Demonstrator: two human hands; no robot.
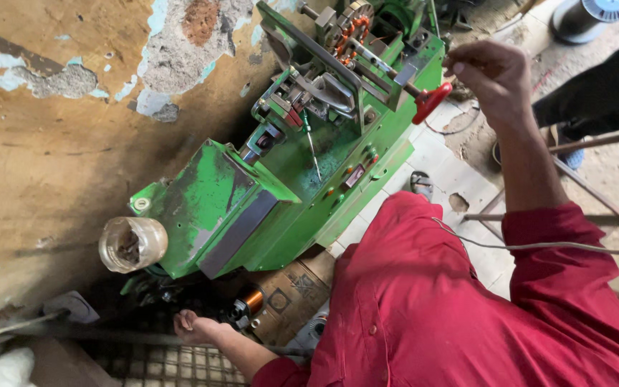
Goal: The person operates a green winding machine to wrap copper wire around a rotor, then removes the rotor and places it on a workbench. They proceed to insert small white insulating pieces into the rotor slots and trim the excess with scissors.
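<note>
- The right hand (492,72) is raised at the upper right, arm stretched out from the red sleeve, wrist bent, fingers curled loosely inward.
- Its fingertips are beside the red handle (430,101) of a crank on the green machine (281,179); the hand is just next to the handle, and whether it touches it I cannot tell. The hand grips nothing that can be seen.
- The left hand (193,327) reaches down low at the bottom left, below the machine's base, forearm running back toward the red shirt (424,301).
- Its fingers are curled in a loose fist; whether they hold anything I cannot tell, as the spot is dark.
- A small copper wire coil (251,301) lies just to the right of the left hand, near it but apart, on a cardboard piece (291,294).
- The machine stands between the two hands, tilted in view, with a metal shaft (377,64) leading from the wound parts at its top to the red handle.
- A clear plastic jar (132,244) sits at the machine's left end, above the left hand.
- A thin cord (539,246) crosses the right sleeve.
</note>
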